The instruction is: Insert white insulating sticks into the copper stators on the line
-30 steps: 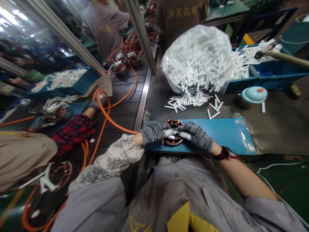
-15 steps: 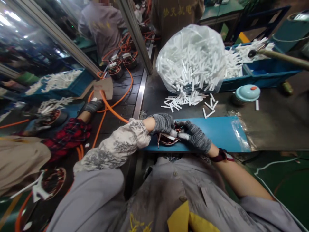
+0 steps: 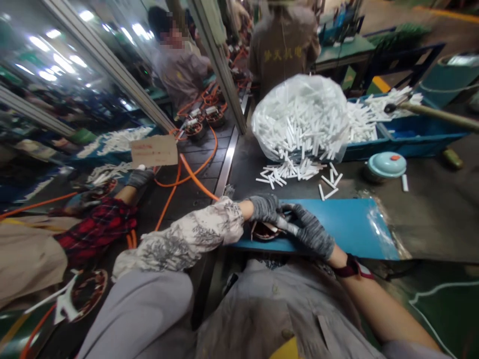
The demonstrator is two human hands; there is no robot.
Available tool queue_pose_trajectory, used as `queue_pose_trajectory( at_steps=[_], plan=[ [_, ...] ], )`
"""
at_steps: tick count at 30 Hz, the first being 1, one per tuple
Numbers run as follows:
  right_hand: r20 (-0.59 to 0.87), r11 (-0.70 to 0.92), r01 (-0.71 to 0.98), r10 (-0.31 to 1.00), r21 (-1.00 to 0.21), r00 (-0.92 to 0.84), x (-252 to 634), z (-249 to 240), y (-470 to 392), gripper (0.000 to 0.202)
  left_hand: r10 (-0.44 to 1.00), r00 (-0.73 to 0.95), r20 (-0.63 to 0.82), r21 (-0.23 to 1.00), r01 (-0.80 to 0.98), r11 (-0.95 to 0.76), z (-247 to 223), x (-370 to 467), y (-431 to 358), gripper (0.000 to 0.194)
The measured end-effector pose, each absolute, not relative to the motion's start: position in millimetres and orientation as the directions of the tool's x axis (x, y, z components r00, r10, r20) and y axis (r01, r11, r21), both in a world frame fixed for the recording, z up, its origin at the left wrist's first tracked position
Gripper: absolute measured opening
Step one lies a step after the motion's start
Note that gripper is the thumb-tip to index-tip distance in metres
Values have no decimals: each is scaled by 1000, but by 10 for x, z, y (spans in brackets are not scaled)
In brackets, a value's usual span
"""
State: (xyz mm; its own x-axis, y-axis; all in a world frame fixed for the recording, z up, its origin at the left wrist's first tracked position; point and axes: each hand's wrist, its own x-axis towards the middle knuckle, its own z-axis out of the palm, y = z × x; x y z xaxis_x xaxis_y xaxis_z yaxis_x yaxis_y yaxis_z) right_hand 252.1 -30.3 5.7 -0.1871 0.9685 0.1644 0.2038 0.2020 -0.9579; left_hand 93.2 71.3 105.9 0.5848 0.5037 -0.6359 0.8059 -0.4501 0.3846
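Observation:
A round copper-wound ring (image 3: 265, 231) lies at the left part of a blue board (image 3: 348, 224). My left hand (image 3: 265, 208), in a grey knit glove, bends over the ring's top left, its fingers closed near a white piece at the ring. From the right my right hand (image 3: 312, 228), gloved alike, reaches to the ring's upper right edge, thumb and fingers curled in against it. The fingertips of both hands nearly meet there. What lies between them is too small to make out.
Behind the board are loose white sticks (image 3: 295, 169), a clear bag of them (image 3: 299, 117) and blue bins (image 3: 426, 137). A lidded blue bowl (image 3: 387, 165) stands right. Orange hoses (image 3: 196, 178) run left, near a co-worker's gloved hand (image 3: 140, 178) and a cardboard piece (image 3: 154, 151).
The view has tilted up, so everything sits lower in the picture. My right thumb has shifted slightly at the ring. Both hands stay at the ring.

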Motion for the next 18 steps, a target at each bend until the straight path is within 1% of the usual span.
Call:
queue_pose_trajectory(
  at_steps=[1, 2, 3, 4, 5, 6, 7, 9, 10, 11, 12, 13, 15, 16, 17, 18],
  plan=[
    [192, 228, 201, 964, -953, -185, 2514, 35, -309, 39, 475, 593, -650, 488, 805, -338, 1007, 844, 729, 44],
    [203, 238, 196, 962, -951, -183, 2507, 14, -310, 39, 457, 596, -660, 563, 795, -225, 954, 766, 741, 43],
    [196, 229, 194, 964, -954, -178, 2500, -3, -307, 38, 444, 597, -668, 608, 782, -138, 907, 707, 747, 41],
    [181, 214, 191, 968, -958, -176, 2492, -16, -302, 38, 443, 600, -666, 632, 770, -92, 872, 673, 745, 38],
    [163, 194, 186, 972, -963, -170, 2485, -24, -296, 38, 449, 608, -655, 634, 765, -110, 852, 666, 732, 36],
    [147, 176, 177, 975, -968, -164, 2479, -26, -291, 38, 467, 618, -633, 611, 769, -190, 849, 682, 712, 34],
    [137, 163, 164, 977, -973, -163, 2474, -23, -287, 39, 496, 628, -600, 554, 773, -310, 862, 715, 686, 33],
    [129, 150, 140, 981, -979, -147, 2465, -11, -285, 40, 559, 651, -513, 361, 755, -547, 918, 796, 638, 31],
    [125, 144, 130, 982, -981, -141, 2462, -5, -287, 40, 584, 660, -473, 268, 739, -618, 949, 823, 624, 30],
    [119, 136, 123, 984, -983, -134, 2459, -1, -290, 40, 598, 659, -457, 213, 734, -646, 975, 832, 622, 31],
    [114, 129, 117, 985, -985, -126, 2457, 0, -295, 40, 597, 654, -464, 219, 738, -639, 992, 820, 631, 31],
    [109, 122, 112, 987, -986, -117, 2455, -2, -301, 40, 573, 655, -492, 282, 743, -607, 999, 792, 650, 31],
    [102, 113, 102, 989, -988, -104, 2449, -16, -315, 41, 489, 681, -545, 478, 732, -486, 987, 715, 698, 31],
    [102, 112, 100, 990, -989, -93, 2445, -26, -322, 42, 455, 700, -551, 553, 714, -429, 976, 685, 718, 29],
    [104, 112, 100, 991, -989, -83, 2440, -39, -328, 42, 446, 714, -539, 591, 699, -404, 967, 671, 728, 29],
    [106, 113, 101, 992, -988, -74, 2436, -53, -333, 43, 460, 720, -520, 585, 692, -422, 961, 678, 726, 30]
  ],
)
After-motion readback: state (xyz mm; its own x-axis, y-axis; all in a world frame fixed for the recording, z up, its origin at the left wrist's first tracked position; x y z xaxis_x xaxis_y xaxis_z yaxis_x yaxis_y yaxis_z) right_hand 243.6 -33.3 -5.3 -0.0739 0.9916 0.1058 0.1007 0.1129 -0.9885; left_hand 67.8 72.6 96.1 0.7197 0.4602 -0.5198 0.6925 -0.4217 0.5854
